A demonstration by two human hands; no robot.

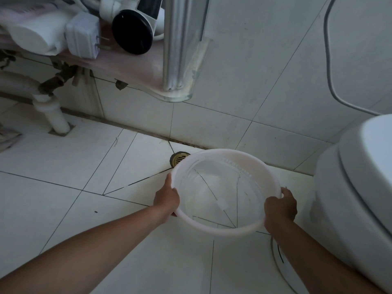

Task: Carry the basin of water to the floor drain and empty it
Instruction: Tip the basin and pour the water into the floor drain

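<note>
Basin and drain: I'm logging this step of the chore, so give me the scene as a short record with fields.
basin: white translucent plastic basin, round, held above the tiled floor
contents: clear water; floor lines show through
left hand: grips the left rim
right hand: grips the right rim
floor drain: brass grate near the wall base, partly hidden by the basin's far rim
basin tilt: roughly level; no pouring seen
nearby: toilet to the right, white drain pipe far left
</note>
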